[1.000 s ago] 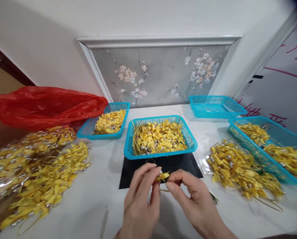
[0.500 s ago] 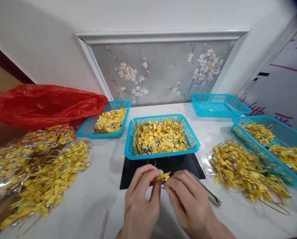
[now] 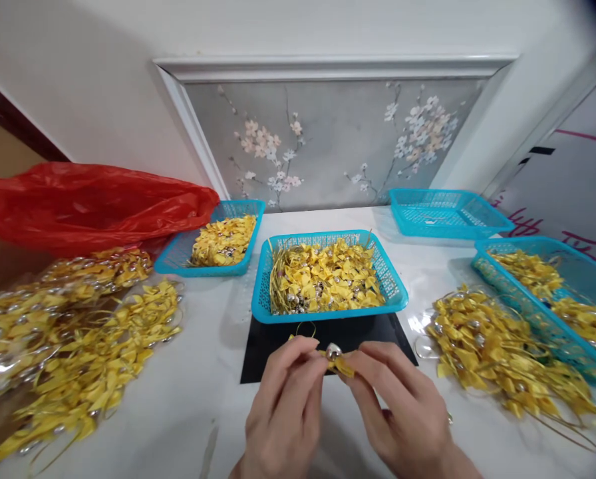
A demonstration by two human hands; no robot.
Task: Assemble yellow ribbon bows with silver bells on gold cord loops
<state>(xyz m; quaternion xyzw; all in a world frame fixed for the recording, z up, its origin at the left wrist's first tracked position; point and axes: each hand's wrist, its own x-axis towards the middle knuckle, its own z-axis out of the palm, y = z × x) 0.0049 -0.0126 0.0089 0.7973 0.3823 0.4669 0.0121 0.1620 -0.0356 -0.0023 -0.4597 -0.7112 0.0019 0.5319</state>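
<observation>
Between my two hands is a small yellow ribbon bow point(image 3: 345, 366) with a round silver bell point(image 3: 334, 351) on it. My left hand point(image 3: 285, 406) pinches its left side, and a thin gold cord loop point(image 3: 306, 327) stands out above those fingers. On the other side, my right hand point(image 3: 402, 406) grips the ribbon between thumb and forefinger. Both hands are over the near edge of a black mat point(image 3: 258, 352). Just beyond it, a blue basket point(image 3: 328, 317) holds a heap of similar yellow bows point(image 3: 328, 273). The metal tool beside my right hand is almost wholly hidden by it.
Piles of bows lie at left point(image 3: 103, 359) and right point(image 3: 507, 359). A red plastic bag point(image 3: 93, 206) overhangs the left basket point(image 3: 178, 259). Another filled basket point(image 3: 487, 266) stands at right, with a bare blue basket point(image 3: 447, 213) behind. The wall closes off the back.
The bow has turned, so its silver bell now faces up between my hands. My right hand has shifted slightly right and covers the metal tool. The view has moved a little.
</observation>
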